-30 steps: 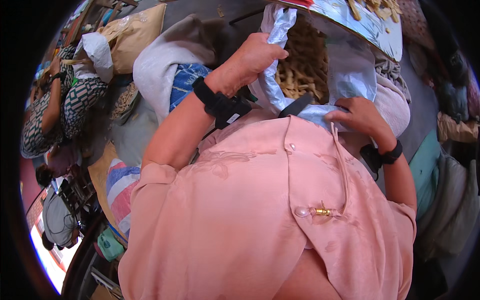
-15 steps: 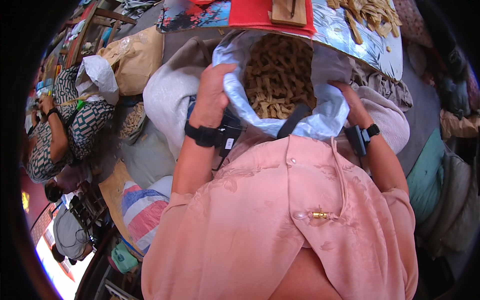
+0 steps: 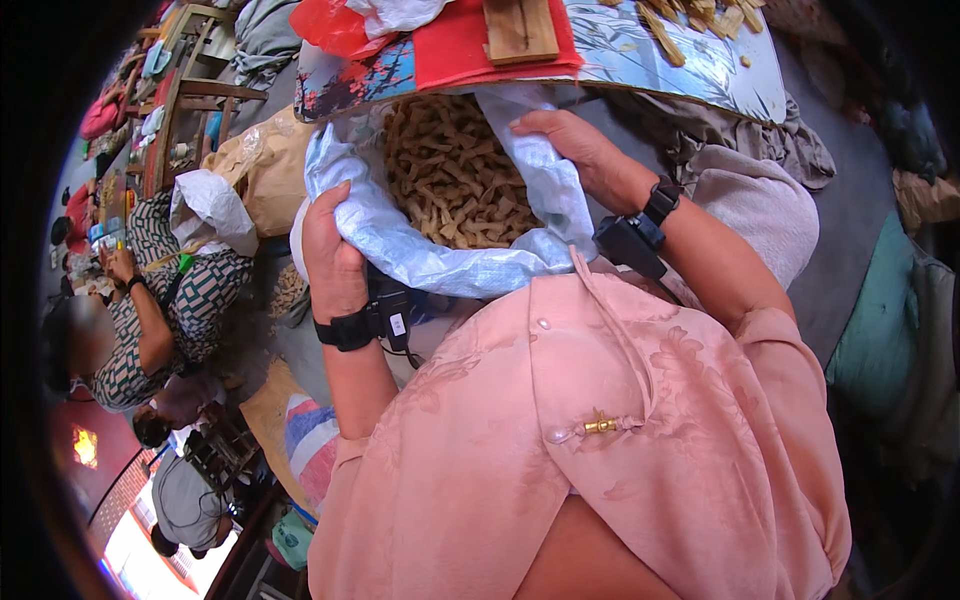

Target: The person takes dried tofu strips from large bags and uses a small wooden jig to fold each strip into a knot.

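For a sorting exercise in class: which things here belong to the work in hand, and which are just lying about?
In hand:
blue-white sack, held at its rim by the left hand and right hand
brown pieces inside it

Apparently just lying about:
brown paper bag
striped bag
teal bundle
red plastic bag

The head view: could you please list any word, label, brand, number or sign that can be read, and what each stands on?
No text can be read.
White label on the black box strapped behind the left hand: marks too small to read.
Pale blue woven sack: no lettering discernible.
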### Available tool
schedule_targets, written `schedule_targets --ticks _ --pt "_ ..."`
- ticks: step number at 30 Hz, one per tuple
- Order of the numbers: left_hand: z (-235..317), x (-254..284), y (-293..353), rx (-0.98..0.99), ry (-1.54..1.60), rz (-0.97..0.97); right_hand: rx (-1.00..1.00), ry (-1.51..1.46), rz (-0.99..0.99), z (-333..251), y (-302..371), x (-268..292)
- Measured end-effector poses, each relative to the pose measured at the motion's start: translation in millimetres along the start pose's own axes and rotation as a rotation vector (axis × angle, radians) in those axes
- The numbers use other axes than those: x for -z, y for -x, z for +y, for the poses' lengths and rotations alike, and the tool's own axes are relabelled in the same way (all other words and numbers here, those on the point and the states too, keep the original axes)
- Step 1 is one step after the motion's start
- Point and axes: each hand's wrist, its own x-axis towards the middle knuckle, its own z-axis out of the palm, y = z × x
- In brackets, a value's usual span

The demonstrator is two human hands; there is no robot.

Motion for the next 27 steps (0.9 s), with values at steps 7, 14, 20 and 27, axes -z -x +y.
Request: schedule_targets --ticks 7,14,20,27 --pt "-63 -124 30 -0.031 -0.163 -0.162 -0.023 0.113 0.312 -30 86 101" --pt "-33 -43 10 -0.038 -0.179 -0.174 0.102 0.215 0.257 -20 73 87" --pt "-32 -21 11 -0.096 -0.286 -0.198 0.128 0.463 0.380 -5 69 106" --pt "-51 -21 16 -0.111 -0.221 -0.177 0.884 1.892 0.596 -29 87 37"
